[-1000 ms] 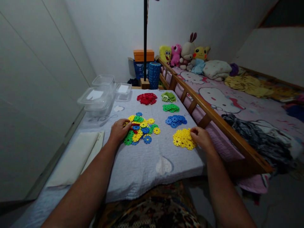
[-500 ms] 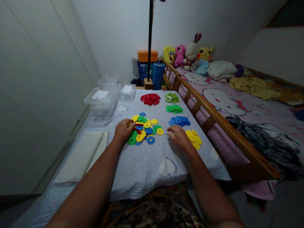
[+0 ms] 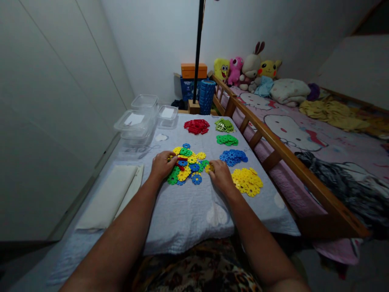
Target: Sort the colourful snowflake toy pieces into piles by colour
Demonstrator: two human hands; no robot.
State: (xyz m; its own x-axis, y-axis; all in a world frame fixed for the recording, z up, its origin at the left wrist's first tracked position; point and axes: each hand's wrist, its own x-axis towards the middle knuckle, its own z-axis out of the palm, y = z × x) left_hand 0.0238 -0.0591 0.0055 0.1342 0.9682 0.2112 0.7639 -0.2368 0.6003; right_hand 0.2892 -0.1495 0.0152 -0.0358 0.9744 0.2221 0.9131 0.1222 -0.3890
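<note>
A mixed heap of flower-shaped plastic discs (image 3: 189,164), yellow, green, blue and red, lies mid-table on a pale quilted cloth (image 3: 188,211). My left hand (image 3: 162,165) rests on the heap's left side, fingers curled over the pieces. My right hand (image 3: 220,176) is at the heap's right edge, fingertips pinched on a yellow disc (image 3: 209,168). Sorted piles lie further right and back: yellow (image 3: 247,181), blue (image 3: 233,157), green (image 3: 227,140), light green (image 3: 224,125), red (image 3: 197,126).
Clear plastic boxes with lids (image 3: 138,121) stand at the back left. A folded white cloth (image 3: 112,196) lies left of my arm. A wooden bed rail (image 3: 282,156) runs along the right; plush toys (image 3: 246,71) sit behind. A black pole (image 3: 197,56) stands at the table's far end.
My right hand has left the yellow pile and moved left to the mixed heap, closing on a yellow disc. My left hand has stayed on the heap.
</note>
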